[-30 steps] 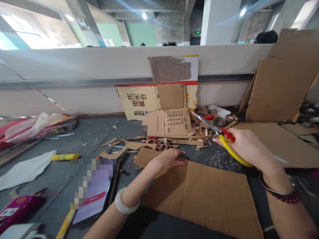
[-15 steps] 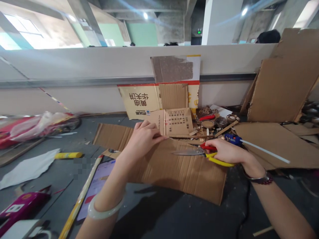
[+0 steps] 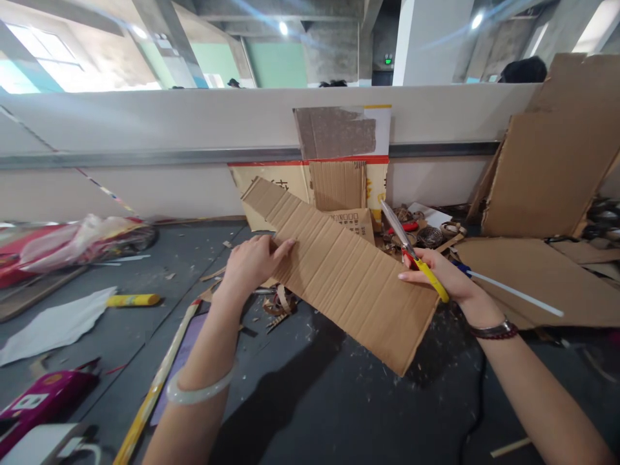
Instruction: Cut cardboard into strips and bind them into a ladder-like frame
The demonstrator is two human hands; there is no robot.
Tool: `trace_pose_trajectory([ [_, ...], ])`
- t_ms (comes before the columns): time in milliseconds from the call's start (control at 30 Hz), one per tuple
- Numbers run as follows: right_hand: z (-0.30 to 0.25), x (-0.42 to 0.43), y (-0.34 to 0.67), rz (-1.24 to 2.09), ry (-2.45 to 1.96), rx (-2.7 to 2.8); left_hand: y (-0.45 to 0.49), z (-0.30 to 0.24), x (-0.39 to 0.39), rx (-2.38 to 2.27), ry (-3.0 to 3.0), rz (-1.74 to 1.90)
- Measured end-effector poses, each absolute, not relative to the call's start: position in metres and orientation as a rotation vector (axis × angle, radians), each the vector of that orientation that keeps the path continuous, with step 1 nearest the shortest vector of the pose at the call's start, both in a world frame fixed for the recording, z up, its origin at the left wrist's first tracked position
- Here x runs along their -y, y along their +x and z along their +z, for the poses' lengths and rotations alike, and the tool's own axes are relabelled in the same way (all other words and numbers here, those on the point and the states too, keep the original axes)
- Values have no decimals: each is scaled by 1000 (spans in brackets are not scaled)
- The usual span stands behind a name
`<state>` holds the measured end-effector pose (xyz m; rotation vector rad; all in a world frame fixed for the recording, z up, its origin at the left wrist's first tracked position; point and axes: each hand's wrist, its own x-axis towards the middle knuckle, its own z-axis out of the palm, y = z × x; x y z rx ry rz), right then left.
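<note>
A long strip of corrugated cardboard [image 3: 341,274] crosses the middle of the view on a diagonal. Its narrow far end points up and to the left, toward a white wall [image 3: 145,123], and overlaps a yellow printed carton [image 3: 276,174]. Its wider near end points down and to the right. The ribs run across the strip's long axis, and a shadow on the dark surface [image 3: 310,400] beneath suggests it is raised off that surface.

The left hand [image 3: 252,265] is at the strip's left edge, with its fingers extended and their tips on the cardboard; whether the thumb grips from behind is hidden. A pale bangle [image 3: 196,391] circles that wrist.

The right hand [image 3: 436,278] is closed around the yellow and red handles of a pair of scissors [image 3: 416,255]. The metal blades [image 3: 394,223] point up and away, held nearly together, and the hand's fingers [image 3: 407,276] reach the strip's upper edge. A dark bracelet [image 3: 494,330] sits on that wrist.

Just beyond the right hand, a blue glue gun [image 3: 458,267] with a long glue stick [image 3: 516,294] rests on a flat cardboard sheet [image 3: 537,278]. Woven rings [image 3: 429,236] lie in a pile behind the scissors.
</note>
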<state>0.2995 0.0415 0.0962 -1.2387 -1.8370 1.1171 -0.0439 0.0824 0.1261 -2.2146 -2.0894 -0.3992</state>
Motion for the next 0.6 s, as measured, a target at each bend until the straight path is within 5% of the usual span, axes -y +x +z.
trace_pose_trajectory([
  [333,81,-43,284,1172,-1206,1849,-58,110,-106,2122,-1975,-717],
  [600,69,-53,314,479,-1563,2246,-113,123,-102,2209,-1356,-714],
])
